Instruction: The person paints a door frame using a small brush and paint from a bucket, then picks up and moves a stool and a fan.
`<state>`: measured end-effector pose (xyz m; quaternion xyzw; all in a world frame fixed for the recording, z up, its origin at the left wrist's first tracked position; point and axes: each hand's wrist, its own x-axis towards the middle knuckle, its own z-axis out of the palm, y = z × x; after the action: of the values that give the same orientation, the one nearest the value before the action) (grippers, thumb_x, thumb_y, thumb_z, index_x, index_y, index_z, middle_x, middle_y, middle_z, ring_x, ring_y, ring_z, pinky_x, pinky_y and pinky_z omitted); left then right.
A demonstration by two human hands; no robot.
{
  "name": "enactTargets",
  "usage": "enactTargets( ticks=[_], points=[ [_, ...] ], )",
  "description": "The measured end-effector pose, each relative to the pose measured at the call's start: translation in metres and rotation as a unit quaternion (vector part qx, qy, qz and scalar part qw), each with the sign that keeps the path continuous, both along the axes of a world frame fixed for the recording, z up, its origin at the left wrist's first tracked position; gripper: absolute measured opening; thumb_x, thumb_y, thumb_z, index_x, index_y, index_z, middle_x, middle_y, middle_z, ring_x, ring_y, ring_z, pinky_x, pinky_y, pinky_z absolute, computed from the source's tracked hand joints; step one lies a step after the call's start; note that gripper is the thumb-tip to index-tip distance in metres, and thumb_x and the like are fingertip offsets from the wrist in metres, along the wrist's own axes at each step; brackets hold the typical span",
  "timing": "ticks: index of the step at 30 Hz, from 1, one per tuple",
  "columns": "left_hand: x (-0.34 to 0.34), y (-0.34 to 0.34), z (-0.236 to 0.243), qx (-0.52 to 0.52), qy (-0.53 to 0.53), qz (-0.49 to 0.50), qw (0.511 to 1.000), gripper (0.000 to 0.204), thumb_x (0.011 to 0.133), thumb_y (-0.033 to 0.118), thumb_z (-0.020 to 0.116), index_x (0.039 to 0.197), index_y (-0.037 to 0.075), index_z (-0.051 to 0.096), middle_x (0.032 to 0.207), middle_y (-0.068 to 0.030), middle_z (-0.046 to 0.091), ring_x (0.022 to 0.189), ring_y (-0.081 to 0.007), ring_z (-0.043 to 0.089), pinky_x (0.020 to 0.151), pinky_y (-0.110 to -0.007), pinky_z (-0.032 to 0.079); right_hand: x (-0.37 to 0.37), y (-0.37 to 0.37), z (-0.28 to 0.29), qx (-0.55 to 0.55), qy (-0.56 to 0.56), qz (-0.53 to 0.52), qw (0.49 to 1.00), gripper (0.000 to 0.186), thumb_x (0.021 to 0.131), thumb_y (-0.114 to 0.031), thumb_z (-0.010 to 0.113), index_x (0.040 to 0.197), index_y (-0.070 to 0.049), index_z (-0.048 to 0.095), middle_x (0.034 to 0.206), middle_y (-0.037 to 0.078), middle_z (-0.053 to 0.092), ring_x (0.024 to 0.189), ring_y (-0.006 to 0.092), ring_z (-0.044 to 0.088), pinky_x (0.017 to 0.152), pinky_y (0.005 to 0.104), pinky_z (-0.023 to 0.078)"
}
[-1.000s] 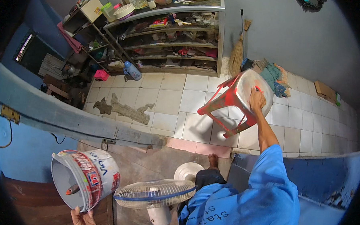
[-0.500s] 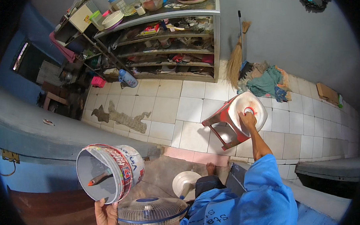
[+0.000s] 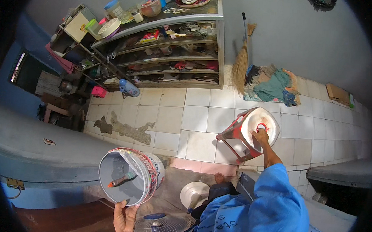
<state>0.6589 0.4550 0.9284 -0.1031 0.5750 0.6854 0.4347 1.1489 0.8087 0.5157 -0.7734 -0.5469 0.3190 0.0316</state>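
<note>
My left hand (image 3: pixel 125 217) grips the lower edge of a white paint bucket (image 3: pixel 157 175) with coloured print. The bucket is tipped on its side, its mouth facing left. A paintbrush (image 3: pixel 117 181) with an orange-tipped handle lies inside, against the grey-coated wall. Out to the right, my right hand (image 3: pixel 260 138) is closed on a red plastic stool (image 3: pixel 273 123) with a worn white seat, its fingers at the round hole in the seat's middle. The stool is tilted above the tiled floor, and part of its legs is hidden.
A fan (image 3: pixel 160 227) stands just right of my left hand, near a white basin (image 3: pixel 186 194). A grey rag (image 3: pixel 131 131) lies on the tiles. Shelves (image 3: pixel 220 55), a straw broom (image 3: pixel 240 70) and piled cloths (image 3: pixel 272 85) line the far wall. Low walls flank the doorway.
The bucket has shifted right in the picture, showing more of the brush inside. My right hand and the stool appear slightly lower and farther right. The whole view has shifted a little.
</note>
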Motion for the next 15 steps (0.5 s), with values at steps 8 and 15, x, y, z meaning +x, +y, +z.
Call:
enactTargets(
  ticks=[8,15],
  points=[
    [-0.006,0.03,-0.025,-0.002,0.022,-0.038,0.999,0.035,0.086,0.003,0.061,0.12,0.0,0.055,0.11,-0.0135,0.065,0.096,-0.0322,0.069,0.075,-0.043,0.065,0.03,0.005,-0.012,0.06,-0.03,0.012,0.998,0.063,0.074,-0.059,0.073,0.082,0.002,0.07,0.079,0.022,0.069,0.077,0.0365,0.069,0.07,0.0475,0.051],
    [-0.011,0.042,-0.034,-0.037,0.042,-0.089,0.994,0.045,0.084,0.01,0.064,0.124,-0.001,0.05,0.116,-0.0146,0.061,0.099,-0.0321,0.066,0.081,-0.045,0.061,0.049,0.013,0.006,0.031,-0.031,-0.004,0.999,0.065,0.073,-0.059,0.073,0.089,0.003,0.071,0.088,0.024,0.071,0.083,0.0367,0.07,0.073,0.046,0.052]
  ],
)
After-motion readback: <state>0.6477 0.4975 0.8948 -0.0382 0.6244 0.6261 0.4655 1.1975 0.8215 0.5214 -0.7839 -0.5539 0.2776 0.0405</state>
